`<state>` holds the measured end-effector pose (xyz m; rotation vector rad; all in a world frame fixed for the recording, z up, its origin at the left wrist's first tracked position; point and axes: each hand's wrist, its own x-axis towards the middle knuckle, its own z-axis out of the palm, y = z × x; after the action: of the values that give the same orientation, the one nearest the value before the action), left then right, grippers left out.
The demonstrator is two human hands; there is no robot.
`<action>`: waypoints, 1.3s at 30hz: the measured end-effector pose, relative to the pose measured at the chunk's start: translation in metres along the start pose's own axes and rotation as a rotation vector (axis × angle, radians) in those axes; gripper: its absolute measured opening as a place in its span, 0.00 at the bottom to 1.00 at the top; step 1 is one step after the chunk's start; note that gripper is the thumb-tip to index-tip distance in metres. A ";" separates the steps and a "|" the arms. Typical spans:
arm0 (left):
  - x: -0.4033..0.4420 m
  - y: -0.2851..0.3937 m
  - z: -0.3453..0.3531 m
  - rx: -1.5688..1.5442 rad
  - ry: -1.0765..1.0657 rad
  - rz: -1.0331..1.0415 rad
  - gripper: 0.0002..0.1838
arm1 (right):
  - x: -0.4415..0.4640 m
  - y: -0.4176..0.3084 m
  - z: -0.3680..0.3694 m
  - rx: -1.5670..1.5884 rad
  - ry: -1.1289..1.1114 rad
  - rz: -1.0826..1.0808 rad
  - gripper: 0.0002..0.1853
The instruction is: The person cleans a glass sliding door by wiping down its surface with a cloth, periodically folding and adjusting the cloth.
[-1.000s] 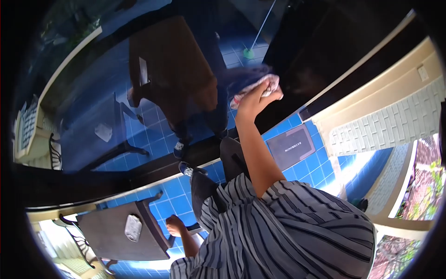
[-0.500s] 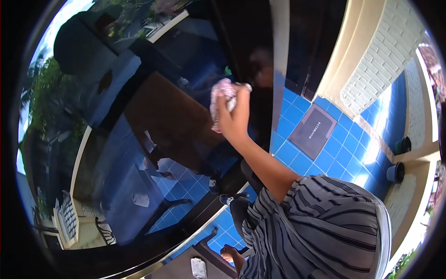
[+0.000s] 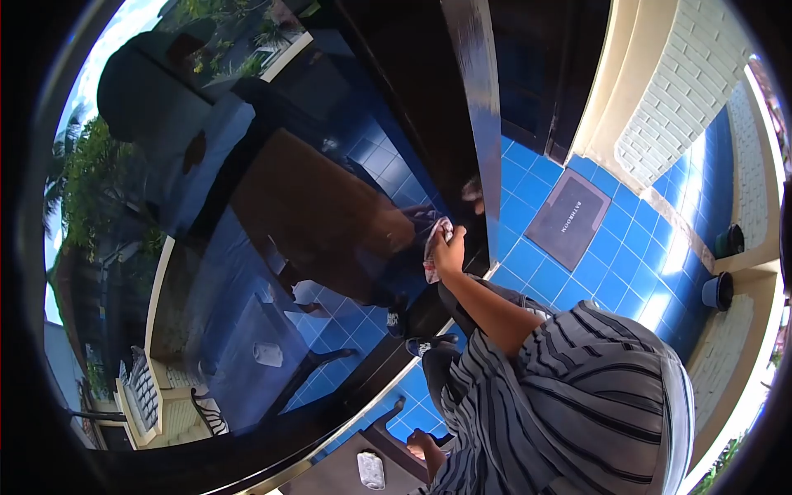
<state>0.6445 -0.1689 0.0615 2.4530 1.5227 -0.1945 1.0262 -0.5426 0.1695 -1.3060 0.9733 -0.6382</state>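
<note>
My right hand [image 3: 450, 250] is closed around a crumpled pink-and-white cloth [image 3: 436, 239]. It presses the cloth to the lower right part of a dark glass pane [image 3: 330, 206], close to the dark frame [image 3: 429, 107]. The pane mirrors my body, trees and the blue floor. Low in the view, my left hand [image 3: 419, 445] hangs beside a brown table [image 3: 330, 477], its fingers curled with nothing showing in them. A white packet [image 3: 371, 470] lies on that table.
A grey mat [image 3: 569, 219] marked "BATHROOM" lies on the blue tiles [image 3: 536, 276] at right. Dark pots [image 3: 718, 291] stand by the low wall. A white brick wall [image 3: 685, 91] rises beyond. My shoe [image 3: 431, 343] is near the foot of the frame.
My right hand has moved down and slightly right across the glass with the cloth. My left hand stays low near the table. The view has shifted a little.
</note>
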 end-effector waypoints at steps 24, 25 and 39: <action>0.005 0.011 -0.007 0.090 -0.041 -0.147 0.15 | 0.013 0.021 0.038 0.047 0.242 0.205 0.19; 0.004 0.012 -0.009 0.092 -0.046 -0.147 0.16 | 0.005 0.034 0.042 -0.074 0.313 0.158 0.18; -0.009 0.017 -0.019 0.035 0.065 -0.131 0.16 | -0.045 -0.233 0.026 0.068 0.038 -1.288 0.20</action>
<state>0.6551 -0.1781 0.0843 2.4087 1.7234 -0.1680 1.0573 -0.5356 0.4058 -1.7801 -0.0007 -1.6338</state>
